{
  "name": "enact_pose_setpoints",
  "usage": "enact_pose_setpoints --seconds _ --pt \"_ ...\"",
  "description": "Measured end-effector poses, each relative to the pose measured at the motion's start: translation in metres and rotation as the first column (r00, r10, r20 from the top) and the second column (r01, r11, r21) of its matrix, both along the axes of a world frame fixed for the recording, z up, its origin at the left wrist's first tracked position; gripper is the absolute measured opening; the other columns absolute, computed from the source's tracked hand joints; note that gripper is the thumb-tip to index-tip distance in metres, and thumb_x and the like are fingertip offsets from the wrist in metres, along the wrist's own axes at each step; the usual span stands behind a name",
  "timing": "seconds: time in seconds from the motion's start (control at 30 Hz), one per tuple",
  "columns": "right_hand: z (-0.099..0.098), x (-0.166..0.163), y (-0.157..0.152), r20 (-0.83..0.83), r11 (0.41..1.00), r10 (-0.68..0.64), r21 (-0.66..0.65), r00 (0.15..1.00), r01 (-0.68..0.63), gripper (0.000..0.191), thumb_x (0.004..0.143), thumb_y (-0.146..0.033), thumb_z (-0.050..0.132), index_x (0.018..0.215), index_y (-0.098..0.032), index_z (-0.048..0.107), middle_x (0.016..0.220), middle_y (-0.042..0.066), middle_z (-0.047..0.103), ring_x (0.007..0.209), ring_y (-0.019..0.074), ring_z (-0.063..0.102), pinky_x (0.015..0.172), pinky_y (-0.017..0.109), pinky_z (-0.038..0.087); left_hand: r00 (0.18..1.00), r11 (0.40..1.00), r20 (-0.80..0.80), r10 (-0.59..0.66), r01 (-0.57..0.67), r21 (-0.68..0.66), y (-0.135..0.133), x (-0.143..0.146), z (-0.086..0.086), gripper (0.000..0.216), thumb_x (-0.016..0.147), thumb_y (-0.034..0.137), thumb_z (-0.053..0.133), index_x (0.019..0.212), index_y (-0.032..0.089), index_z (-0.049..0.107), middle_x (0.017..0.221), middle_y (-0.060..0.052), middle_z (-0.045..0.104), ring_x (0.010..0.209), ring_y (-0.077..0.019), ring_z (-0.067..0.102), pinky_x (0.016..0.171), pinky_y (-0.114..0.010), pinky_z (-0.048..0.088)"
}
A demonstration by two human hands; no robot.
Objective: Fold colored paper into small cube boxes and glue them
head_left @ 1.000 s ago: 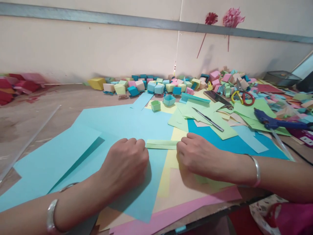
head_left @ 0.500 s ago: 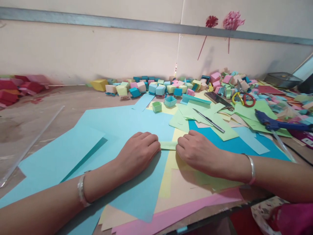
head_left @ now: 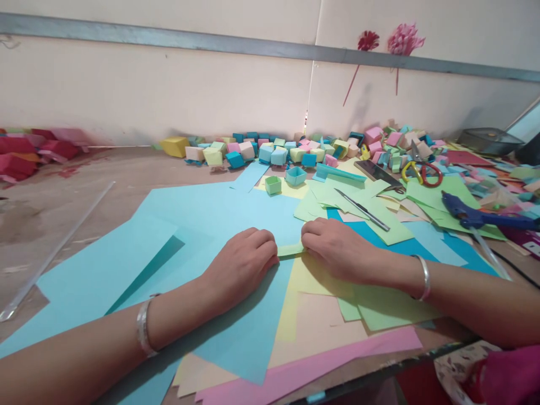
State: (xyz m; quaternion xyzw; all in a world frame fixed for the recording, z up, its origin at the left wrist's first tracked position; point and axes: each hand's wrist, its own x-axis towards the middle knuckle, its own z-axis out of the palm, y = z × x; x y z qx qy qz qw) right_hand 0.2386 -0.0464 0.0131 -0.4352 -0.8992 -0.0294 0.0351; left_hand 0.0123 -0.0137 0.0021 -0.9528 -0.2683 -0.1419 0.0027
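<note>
A narrow light green paper strip [head_left: 290, 250] stretches between my two hands, just above the sheets. My left hand [head_left: 241, 263] has its fingers curled closed on the strip's left end. At the other end, my right hand [head_left: 337, 245] pinches it with bent fingers; the fingertips of both hands are hidden. Beneath lie light blue sheets [head_left: 202, 219] and a yellow sheet [head_left: 291, 304]. Beyond the hands stand a small green paper box [head_left: 273, 185] and a light blue one [head_left: 296, 176], both open at the top.
A craft knife [head_left: 363, 210] lies on green paper at the right, near scissors [head_left: 422, 173], a phone [head_left: 378, 174] and a blue glue gun [head_left: 485, 214]. Many paper cubes [head_left: 278, 156] line the wall. A clear glue stick [head_left: 59, 250] lies left. The table's front edge [head_left: 371, 371] is close.
My right hand has moved slightly up and left, and the strip now tilts up toward the right. More green paper shows below my right wrist. The view has shifted a little.
</note>
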Motion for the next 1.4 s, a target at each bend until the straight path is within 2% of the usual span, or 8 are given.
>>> enact_pose_setpoints --seconds 0.3,0.47,0.6,0.77,1.0,1.13,1.3,1.4 --pt "0.005 0.001 0.003 -0.207 0.978 -0.141 -0.178 0.968 0.104 0.014 0.089 -0.013 0.044 0.096 -0.015 0.056 0.086 0.005 0.060 0.078 0.0151 0.049 0.063 0.026 0.030 0.988 0.972 0.107 0.111 -0.086 -0.219 0.003 -0.002 0.001 0.007 0.086 0.017 0.051 0.080 0.017 0.056 0.081 -0.003 0.057 0.076 -0.0169 0.053 0.064 -0.028 0.041" --pt "0.004 0.002 0.003 -0.233 0.977 -0.067 -0.214 0.970 0.016 0.017 0.089 -0.011 0.043 0.089 -0.016 0.059 0.085 0.005 0.059 0.078 0.0139 0.049 0.064 0.025 0.032 0.976 0.944 0.166 0.145 -0.086 -0.317 0.003 -0.001 0.002 0.008 0.080 0.012 0.056 0.085 0.017 0.057 0.079 0.000 0.057 0.074 -0.0152 0.053 0.064 -0.027 0.041" --pt "0.000 0.000 0.003 -0.238 0.998 -0.006 -0.058 0.971 -0.008 0.018 0.086 -0.008 0.044 0.080 -0.013 0.060 0.079 0.005 0.056 0.075 0.0143 0.045 0.064 0.026 0.030 0.980 0.961 0.161 0.115 -0.068 -0.269 0.002 -0.001 0.003 0.020 0.083 0.019 0.058 0.102 0.018 0.063 0.077 -0.001 0.056 0.073 -0.0165 0.053 0.065 -0.028 0.041" --pt "-0.003 -0.005 -0.001 -0.211 0.991 0.080 0.120 0.974 -0.056 0.022 0.088 -0.008 0.043 0.077 -0.012 0.061 0.077 0.006 0.056 0.073 0.0148 0.042 0.063 0.028 0.027 0.984 0.997 0.176 0.015 -0.001 -0.082 0.002 -0.002 0.002 0.020 0.089 0.023 0.053 0.084 0.020 0.072 0.079 -0.006 0.061 0.075 -0.0180 0.053 0.064 -0.030 0.040" --pt "-0.015 -0.015 -0.007 -0.209 0.943 0.181 0.316 0.961 -0.109 0.034 0.096 -0.023 0.039 0.066 -0.015 0.056 0.058 0.000 0.048 0.058 0.0120 0.032 0.056 0.028 0.020 0.969 0.999 0.246 -0.037 0.045 -0.024 -0.010 0.000 -0.003 0.023 0.092 0.024 0.050 0.084 0.019 0.071 0.068 -0.003 0.068 0.066 -0.0170 0.059 0.062 -0.030 0.042" --pt "-0.017 -0.017 -0.010 -0.239 0.925 0.226 0.357 0.944 -0.130 0.040 0.097 -0.024 0.035 0.062 -0.016 0.052 0.053 -0.001 0.043 0.054 0.0114 0.029 0.055 0.028 0.020 0.969 0.984 0.245 -0.005 0.049 -0.173 -0.019 0.002 0.004 0.020 0.090 0.025 0.051 0.084 0.018 0.068 0.067 -0.002 0.065 0.063 -0.0148 0.058 0.057 -0.026 0.041" --pt "-0.014 -0.017 -0.013 -0.268 0.921 0.269 0.353 0.925 -0.166 0.044 0.097 -0.026 0.034 0.057 -0.016 0.049 0.051 -0.002 0.041 0.052 0.0112 0.028 0.055 0.027 0.021 0.970 0.883 0.245 0.014 0.102 -0.458 -0.020 0.005 0.015 0.018 0.089 0.022 0.049 0.086 0.018 0.066 0.073 0.000 0.067 0.065 -0.0118 0.059 0.059 -0.022 0.043" --pt "-0.012 -0.015 -0.013 -0.284 0.946 0.241 0.283 0.928 -0.160 0.045 0.097 -0.030 0.036 0.058 -0.016 0.051 0.049 -0.002 0.041 0.051 0.0109 0.028 0.054 0.027 0.019 0.969 0.863 0.248 0.014 0.113 -0.492 -0.018 0.006 0.017 0.022 0.089 0.021 0.047 0.079 0.018 0.066 0.066 0.001 0.065 0.060 -0.0107 0.057 0.057 -0.021 0.042"
